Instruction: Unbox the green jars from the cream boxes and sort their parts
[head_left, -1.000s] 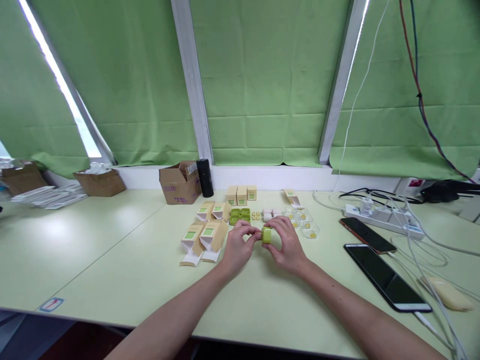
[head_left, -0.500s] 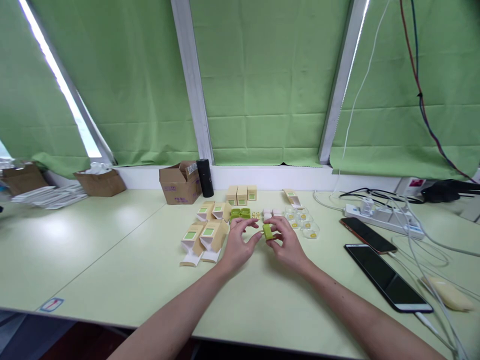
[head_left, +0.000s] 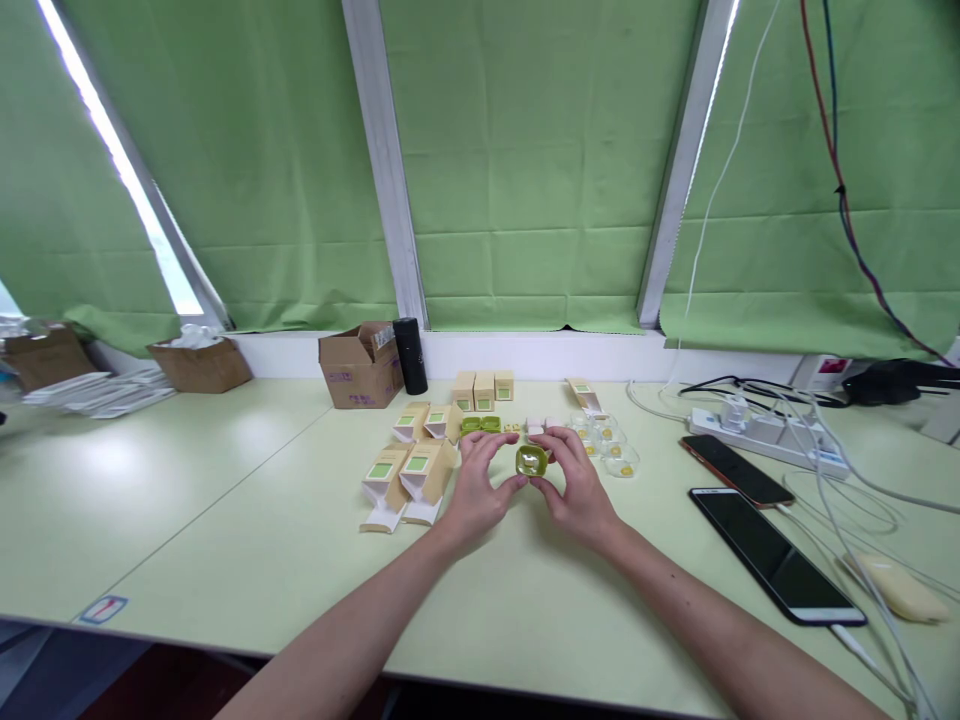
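Between my hands is a small green square container (head_left: 532, 461), tilted so that its open, shiny hollow faces me. My right hand (head_left: 574, 487) grips its right side with thumb and fingers. The thumb of my left hand (head_left: 482, 489) touches the lower left edge, and its fingers curve over the upper left. Just behind, more green containers (head_left: 481, 425) stand beside small yellow-patterned pieces (head_left: 511, 428) and whitish pieces (head_left: 535, 425), partly hidden by my fingers. Clear round cups with yellow centres (head_left: 621, 461) lie to the right of my right hand.
Opened cream cartons (head_left: 421, 472) stand left of my hands, with closed cartons (head_left: 484, 388) behind. A cardboard box (head_left: 358, 370) and black cylinder (head_left: 409, 356) are at the back. Phones (head_left: 776, 553), cables and a power strip (head_left: 772, 436) occupy the right.
The green container has turned from showing its side to showing its open hollow. My left thumb and fingers have come around its left side.
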